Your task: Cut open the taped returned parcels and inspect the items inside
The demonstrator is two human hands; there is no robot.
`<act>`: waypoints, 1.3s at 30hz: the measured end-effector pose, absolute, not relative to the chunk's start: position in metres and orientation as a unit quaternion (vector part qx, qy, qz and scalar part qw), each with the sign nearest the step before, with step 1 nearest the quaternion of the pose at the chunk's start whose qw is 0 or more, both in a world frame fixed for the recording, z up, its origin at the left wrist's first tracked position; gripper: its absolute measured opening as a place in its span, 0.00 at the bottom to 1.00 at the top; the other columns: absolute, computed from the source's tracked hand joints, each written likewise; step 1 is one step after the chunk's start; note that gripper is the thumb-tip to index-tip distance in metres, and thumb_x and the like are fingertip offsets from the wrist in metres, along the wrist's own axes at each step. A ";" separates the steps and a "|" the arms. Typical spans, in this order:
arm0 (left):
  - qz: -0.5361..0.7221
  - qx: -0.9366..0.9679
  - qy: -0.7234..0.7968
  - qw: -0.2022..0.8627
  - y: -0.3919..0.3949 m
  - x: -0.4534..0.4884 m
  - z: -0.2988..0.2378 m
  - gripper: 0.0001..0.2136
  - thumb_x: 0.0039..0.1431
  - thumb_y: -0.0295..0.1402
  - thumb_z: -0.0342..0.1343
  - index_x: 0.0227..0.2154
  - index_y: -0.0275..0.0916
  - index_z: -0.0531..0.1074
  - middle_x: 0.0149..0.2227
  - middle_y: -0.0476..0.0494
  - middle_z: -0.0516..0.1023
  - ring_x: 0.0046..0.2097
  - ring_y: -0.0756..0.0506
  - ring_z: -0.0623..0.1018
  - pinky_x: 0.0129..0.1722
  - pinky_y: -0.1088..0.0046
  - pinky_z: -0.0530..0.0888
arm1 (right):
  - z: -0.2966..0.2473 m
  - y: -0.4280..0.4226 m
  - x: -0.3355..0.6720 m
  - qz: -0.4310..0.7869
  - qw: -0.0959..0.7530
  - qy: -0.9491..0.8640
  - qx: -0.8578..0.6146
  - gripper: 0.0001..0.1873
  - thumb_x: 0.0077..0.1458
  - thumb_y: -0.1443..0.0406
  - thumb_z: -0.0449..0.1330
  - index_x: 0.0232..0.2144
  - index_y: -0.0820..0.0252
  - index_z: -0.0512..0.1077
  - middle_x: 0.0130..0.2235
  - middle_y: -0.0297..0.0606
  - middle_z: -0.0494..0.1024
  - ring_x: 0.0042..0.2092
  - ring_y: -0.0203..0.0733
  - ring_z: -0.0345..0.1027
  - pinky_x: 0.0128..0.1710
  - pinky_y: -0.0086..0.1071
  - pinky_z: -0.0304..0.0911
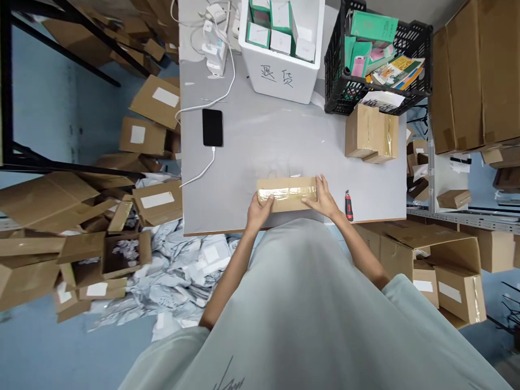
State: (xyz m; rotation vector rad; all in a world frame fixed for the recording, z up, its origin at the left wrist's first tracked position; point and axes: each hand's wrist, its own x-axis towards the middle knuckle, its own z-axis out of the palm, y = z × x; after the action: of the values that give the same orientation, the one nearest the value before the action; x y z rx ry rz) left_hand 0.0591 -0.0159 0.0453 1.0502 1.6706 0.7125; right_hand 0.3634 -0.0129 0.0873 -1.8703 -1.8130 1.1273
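One taped box (287,196) is clamped at opposite ends by both hands (259,212) (324,202), presumably so it's kept steady.

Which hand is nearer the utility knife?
Right. The right hand, on the taped box, is just left of the knife; the left hand, at the box's left end, is farther away.

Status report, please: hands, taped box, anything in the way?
Left hand and right hand holding opposite ends of taped box. Tape strip facing camera. Cutter off to the right, not blocking.
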 end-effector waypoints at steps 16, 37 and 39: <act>0.262 0.463 0.727 0.433 0.023 0.086 0.042 0.36 0.68 0.67 0.54 0.56 0.37 0.80 0.54 0.28 0.86 0.57 0.28 0.85 0.63 0.48 0.78 | 0.067 0.001 0.331 0.359 0.249 -0.515 -0.737 0.43 0.77 0.40 0.54 0.79 0.60 0.57 0.78 0.56 0.66 0.78 0.56 0.62 0.78 0.51 0.61; 0.267 0.468 0.717 0.441 0.017 0.081 0.058 0.57 0.50 0.53 0.80 0.78 0.37 0.63 0.71 0.28 0.77 0.72 0.27 0.77 0.73 0.49 0.73 | 0.078 -0.001 0.341 0.390 0.197 -0.481 -0.760 0.76 0.57 0.36 0.74 0.86 0.57 0.34 0.80 0.55 0.63 0.74 0.72 0.70 0.74 0.62 0.67; 0.318 0.455 0.698 0.454 0.008 0.081 0.061 0.55 0.57 0.56 0.74 0.80 0.38 0.59 0.76 0.27 0.71 0.75 0.30 0.74 0.75 0.53 0.72 | 0.084 -0.010 0.349 0.392 0.246 -0.492 -0.738 0.73 0.60 0.38 0.73 0.86 0.52 0.32 0.81 0.48 0.62 0.76 0.65 0.68 0.76 0.59 0.65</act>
State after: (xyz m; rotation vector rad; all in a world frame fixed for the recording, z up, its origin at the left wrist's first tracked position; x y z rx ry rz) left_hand 0.0809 0.0082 0.0610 1.1226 1.7221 0.7838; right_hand 0.3489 -0.0103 0.0838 -2.0126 -1.3434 1.0686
